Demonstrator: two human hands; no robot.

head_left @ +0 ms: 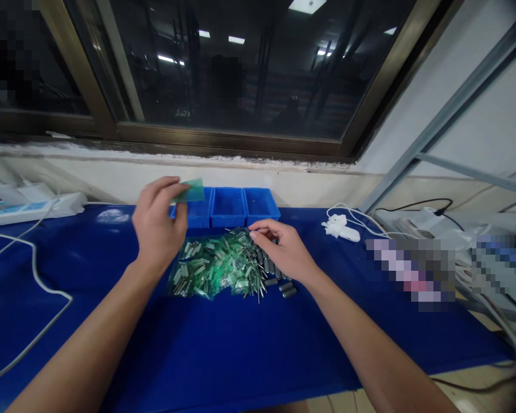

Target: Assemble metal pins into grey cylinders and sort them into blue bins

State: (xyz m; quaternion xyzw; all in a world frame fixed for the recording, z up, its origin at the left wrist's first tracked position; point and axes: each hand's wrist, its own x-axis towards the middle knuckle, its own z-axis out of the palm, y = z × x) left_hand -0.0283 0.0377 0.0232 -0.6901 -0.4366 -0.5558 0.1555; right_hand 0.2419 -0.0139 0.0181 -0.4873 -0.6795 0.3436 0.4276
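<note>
My left hand [161,215] pinches a small translucent green bag [194,190] in front of the left blue bin [200,215]. My right hand [279,246] is over the right side of the pile, thumb and index finger together; whatever they hold is too small to make out. Below the hands lie several green bags [217,269] with small pale and metal pieces in them. Thin metal pins [253,269] are heaped beside the bags. Dark grey cylinders [287,289] lie to the right, partly under my right hand.
Two more blue bins, a middle one [227,213] and a right one [261,202], stand against the wall on the blue table [223,355]. A white power strip [38,211] with cables is at left; a white plug [347,232] and a metal frame [430,129] are at right.
</note>
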